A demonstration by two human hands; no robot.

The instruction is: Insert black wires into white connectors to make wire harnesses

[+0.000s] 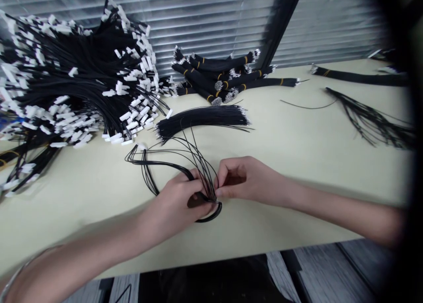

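Note:
My left hand [183, 195] is closed around a looped harness of thin black wires [165, 163] above the table. The harness bends back on itself, and a small white connector [141, 147] shows at its far left end. Loose wires fan up and away between my two hands. My right hand [241, 179] pinches a thin black wire with thumb and forefinger, right beside the left fingertips. The wire's tip and whatever it meets there are too small to make out. Just beyond my hands lies a loose bundle of straight black wires [205, 120] with metal tips.
A large heap of black wires with white connectors [82, 73] fills the back left. Several wire bundles with yellow bands [228, 76] are piled at the back by the window blinds [205, 20]. More black wires [373, 117] lie at the right. The table's front edge [238, 255] is near me.

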